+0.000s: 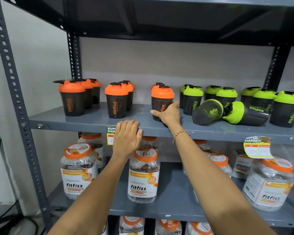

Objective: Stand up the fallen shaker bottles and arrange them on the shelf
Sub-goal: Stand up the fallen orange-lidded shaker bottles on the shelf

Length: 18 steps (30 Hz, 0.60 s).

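Observation:
On the grey metal shelf [92, 122] stand rows of dark shaker bottles, orange-lidded on the left and green-lidded on the right. My right hand [168, 114] wraps the lower part of an upright orange-lidded shaker [161, 97]. My left hand [127, 138] rests flat on the shelf's front edge, fingers together, holding nothing. Two green-lidded shakers lie on their sides: one [208, 111] with its base towards me, the other [244, 113] with its lid pointing left. Upright green-lidded shakers [192, 99] stand behind and beside them.
Two more orange-lidded groups [73, 97] [116, 102] stand upright to the left. Price tags [258, 147] hang on the shelf edge. The shelf below carries several clear jars with orange lids [143, 173]. A perforated upright post [12, 82] frames the left side.

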{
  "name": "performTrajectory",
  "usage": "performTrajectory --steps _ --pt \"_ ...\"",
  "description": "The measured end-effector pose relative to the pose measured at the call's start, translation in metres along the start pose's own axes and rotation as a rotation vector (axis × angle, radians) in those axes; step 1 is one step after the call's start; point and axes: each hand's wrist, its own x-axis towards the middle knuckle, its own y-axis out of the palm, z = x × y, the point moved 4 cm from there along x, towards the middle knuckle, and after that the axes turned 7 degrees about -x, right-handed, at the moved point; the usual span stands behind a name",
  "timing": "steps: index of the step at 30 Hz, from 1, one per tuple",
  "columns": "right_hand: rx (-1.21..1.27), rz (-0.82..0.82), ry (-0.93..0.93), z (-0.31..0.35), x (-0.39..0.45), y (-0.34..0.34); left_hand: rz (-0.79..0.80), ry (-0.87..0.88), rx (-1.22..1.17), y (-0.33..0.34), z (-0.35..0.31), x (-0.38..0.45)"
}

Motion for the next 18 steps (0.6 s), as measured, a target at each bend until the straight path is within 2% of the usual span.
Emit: performTrajectory --steps 14,18 --pt "-0.045 0.095 0.016 0.002 -0.01 -0.005 0.065 -0.034 0.021 -0.002 -0.002 -0.001" --pt "-0.115 0.059 0.0 -0.001 -0.017 -0.022 0.058 -0.062 -0.023 -0.005 -0.004 -0.001"
